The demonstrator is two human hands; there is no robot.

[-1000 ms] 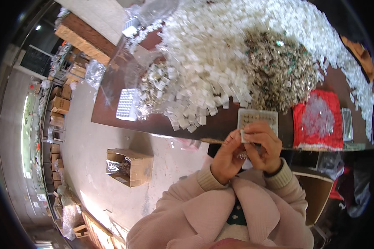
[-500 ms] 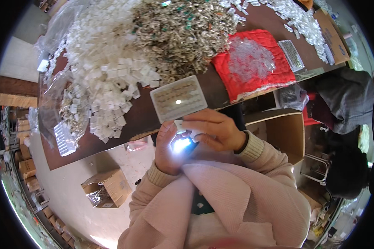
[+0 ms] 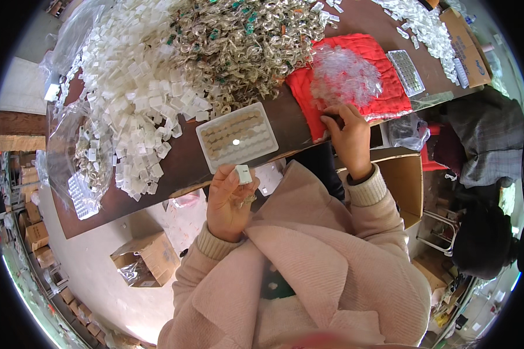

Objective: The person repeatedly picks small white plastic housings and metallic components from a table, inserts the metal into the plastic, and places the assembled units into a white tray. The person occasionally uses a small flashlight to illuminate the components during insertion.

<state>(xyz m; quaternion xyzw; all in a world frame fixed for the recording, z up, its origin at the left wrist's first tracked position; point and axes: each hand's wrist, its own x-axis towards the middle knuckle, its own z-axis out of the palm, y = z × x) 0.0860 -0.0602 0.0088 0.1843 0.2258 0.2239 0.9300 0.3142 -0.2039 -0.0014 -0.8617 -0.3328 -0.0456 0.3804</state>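
My left hand (image 3: 229,203) is closed round a small white plastic box (image 3: 243,174), pinched at its top by thumb and finger. Lower in the same hand a clear, shiny piece (image 3: 247,200) shows, too small to make out. My right hand (image 3: 351,138) is at the near edge of a red quilted cloth (image 3: 364,49), its thumb and forefinger pinched together; what lies between them is too small to tell. Thin clear plastic pieces (image 3: 344,74) are heaped on the cloth. Between my hands, near the table's edge, stands a translucent tray (image 3: 266,112) with rows of small round tan parts.
White plastic boxes (image 3: 131,87) are piled at the left of the brown table (image 3: 183,166). Beside them rises a heap of clear and metallic pieces (image 3: 244,46). Two cardboard boxes, one on the floor (image 3: 160,256) and one under the table (image 3: 406,183), stand nearby.
My right hand has left my left hand and moved right and away to the red cloth. The bright light between my hands is gone. My left hand still holds the white box.
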